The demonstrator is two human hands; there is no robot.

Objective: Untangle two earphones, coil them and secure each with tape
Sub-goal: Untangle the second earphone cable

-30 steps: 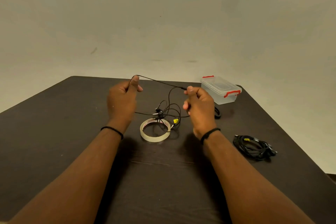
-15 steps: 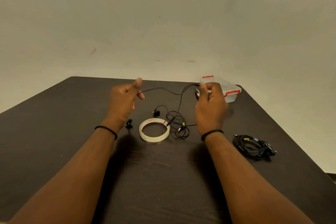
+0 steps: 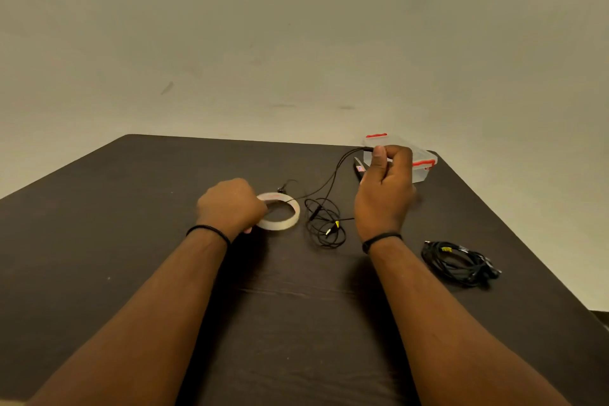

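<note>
A thin black earphone [image 3: 324,224] lies partly in a loose tangle on the dark table [image 3: 131,241]. My right hand [image 3: 384,188] is raised and pinches its cable near the box, and two strands hang from the pinch down to the tangle. One earbud [image 3: 280,189] rests behind the tape roll [image 3: 290,212]. My left hand [image 3: 230,206] is down on the table with its fingers curled over the roll's left rim. A second black earphone [image 3: 459,262] lies bundled at the right.
A clear plastic box with red clasps [image 3: 423,163] stands at the far right corner, just behind my right hand. A small dark item with a label [image 3: 358,169] lies beside it. The table's edge runs close to the right of the bundled earphone.
My left hand has let go of the cable and dropped onto the tape roll. My right hand rose towards the box, drawing the cable up. An earbud fell to the table.
</note>
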